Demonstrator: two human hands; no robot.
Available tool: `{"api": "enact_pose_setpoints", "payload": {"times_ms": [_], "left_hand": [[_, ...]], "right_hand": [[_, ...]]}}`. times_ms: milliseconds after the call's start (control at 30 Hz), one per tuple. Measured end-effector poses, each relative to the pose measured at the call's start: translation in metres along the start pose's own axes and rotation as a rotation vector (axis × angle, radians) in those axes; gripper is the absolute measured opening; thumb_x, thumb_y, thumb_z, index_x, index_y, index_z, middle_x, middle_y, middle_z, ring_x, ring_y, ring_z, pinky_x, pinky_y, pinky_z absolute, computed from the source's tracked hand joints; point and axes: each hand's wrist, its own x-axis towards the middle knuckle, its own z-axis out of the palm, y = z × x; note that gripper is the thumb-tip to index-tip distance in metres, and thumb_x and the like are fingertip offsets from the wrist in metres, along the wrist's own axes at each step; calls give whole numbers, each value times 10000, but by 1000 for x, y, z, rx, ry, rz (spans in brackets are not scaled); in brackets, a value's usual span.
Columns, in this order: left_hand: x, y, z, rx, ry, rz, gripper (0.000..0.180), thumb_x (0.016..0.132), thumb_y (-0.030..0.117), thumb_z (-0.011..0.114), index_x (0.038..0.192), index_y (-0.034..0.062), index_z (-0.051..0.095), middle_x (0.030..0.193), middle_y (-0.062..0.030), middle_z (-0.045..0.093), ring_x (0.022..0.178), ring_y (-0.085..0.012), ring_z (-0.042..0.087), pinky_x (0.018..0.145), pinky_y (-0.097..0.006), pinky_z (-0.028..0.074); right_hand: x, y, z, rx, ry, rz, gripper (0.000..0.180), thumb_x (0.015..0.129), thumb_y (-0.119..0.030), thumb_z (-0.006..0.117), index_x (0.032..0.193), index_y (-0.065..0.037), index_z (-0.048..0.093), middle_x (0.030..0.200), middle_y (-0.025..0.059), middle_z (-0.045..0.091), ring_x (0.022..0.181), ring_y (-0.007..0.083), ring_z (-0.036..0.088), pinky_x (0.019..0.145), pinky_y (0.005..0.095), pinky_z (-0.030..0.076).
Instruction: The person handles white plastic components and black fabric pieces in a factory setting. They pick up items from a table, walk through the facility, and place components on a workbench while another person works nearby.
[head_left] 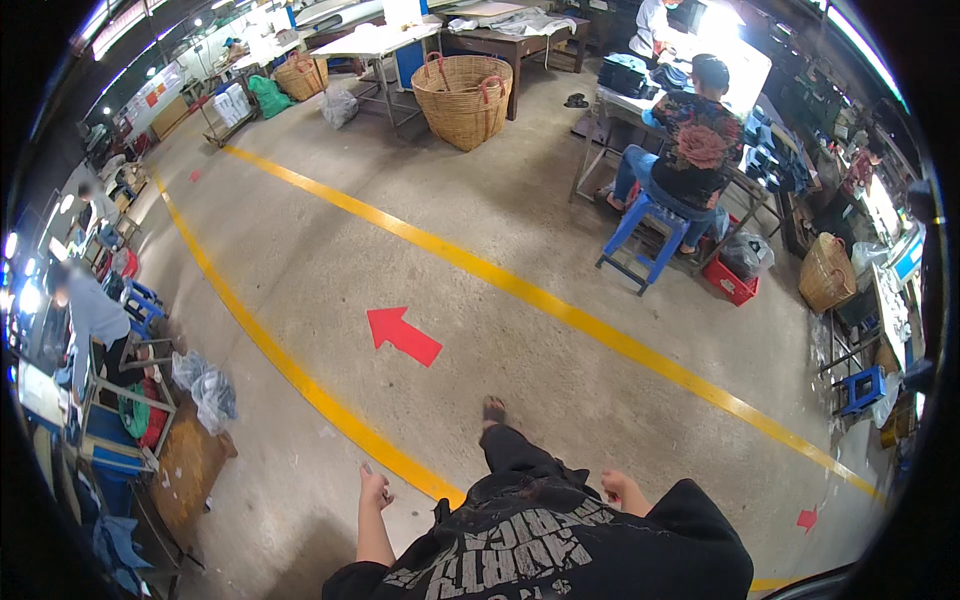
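**Workshop floor: both hands empty, wearer standing in the marked lane**

The concrete floor [520, 210] fills most of the view. Two yellow lines [560, 310] cross it and meet near its lower edge, at the wearer's feet. A red arrow [403, 335] is painted between the lines, near the middle of the floor.

At the far edge of the floor stands a large woven basket [463, 98] with red handles, beside a wooden table [515, 42]. Toward the right edge, a person in a flowered dark shirt [700, 145] sits on a blue stool [650, 235] at a workbench; a red crate [730, 282] lies just beside the stool, and a smaller basket [826, 273] stands further right. At the left edge, another person in grey [92, 315] bends over a bench.

The left hand [375, 490] hangs over the floor by the nearer yellow line, fingers loosely curled, grasping nothing. The right hand [622, 490] is loosely clenched and holds nothing. One foot [494, 409] is set forward, below the arrow.
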Motion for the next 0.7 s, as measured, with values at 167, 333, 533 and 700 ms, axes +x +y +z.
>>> {"api": "enact_pose_setpoints", "payload": {"times_ms": [167,333,533,700], "left_hand": [[39,82,-14,272,21,-45,692,816,-49,488,1432,210,310,1057,-146,456,782,-245,471,631,-489,471],[49,152,-28,512,-176,593,380,886,115,599,1233,99,444,936,-138,506,757,-242,504,624,-412,457],[56,263,20,-419,-23,4,316,940,277,618,1133,37,548,868,-140,557,716,-248,568,634,-427,522],[134,361,4,-280,-144,-43,453,947,399,602,1247,69,520,930,-146,578,731,-257,594,640,-416,539]], "right_hand": [[66,-137,-4,-217,-223,91,289,908,-142,492,1155,-43,604,679,98,519,619,235,548,597,471,534],[132,-440,-15,-309,-143,-63,446,943,-176,528,1380,-102,579,1129,168,639,787,274,656,652,494,596],[101,-852,7,-408,72,-713,618,969,-112,421,1566,-254,354,1488,193,489,1136,412,645,714,508,656],[85,-1065,68,-234,-41,-776,610,971,-113,419,1563,-255,375,1335,176,583,1008,349,678,707,486,654]]}}
